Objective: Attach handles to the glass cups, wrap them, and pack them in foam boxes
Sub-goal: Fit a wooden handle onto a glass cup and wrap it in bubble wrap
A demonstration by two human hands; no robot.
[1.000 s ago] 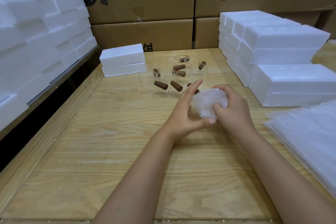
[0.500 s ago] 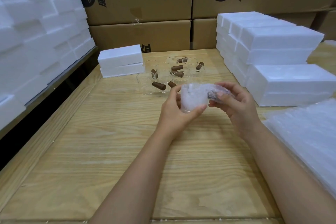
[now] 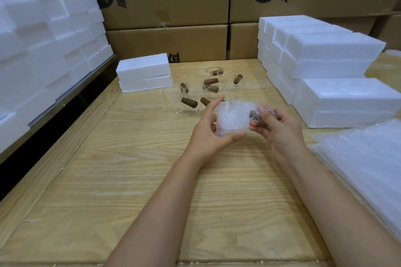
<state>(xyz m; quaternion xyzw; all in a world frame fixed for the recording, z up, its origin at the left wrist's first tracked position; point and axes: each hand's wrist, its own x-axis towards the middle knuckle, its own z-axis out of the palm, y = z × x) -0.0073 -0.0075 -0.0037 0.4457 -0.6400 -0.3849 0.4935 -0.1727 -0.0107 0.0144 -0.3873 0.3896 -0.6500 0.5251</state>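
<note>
A: Where's the cup?

B: Frame centre, above the tabletop (image 3: 130,180): my left hand (image 3: 208,134) cups the wrapped cup (image 3: 233,118); right hand (image 3: 280,128) fingers (image 3: 263,115) pinch its covered handle.

A: Advice?

B: I'd tuck the wrap snugly.

My table (image 3: 134,180) is pale wood with a strong grain and a raised strip along its left edge. At the far side, a cluster of clear glass cups (image 3: 195,91) with brown handles stands on it. Just left of them sit two white foam boxes (image 3: 143,72), one stacked on the other. A bigger stack of foam boxes (image 3: 338,84) fills the right side, and near me on the right lies a pile of bubble wrap sheets (image 3: 368,169).
</note>
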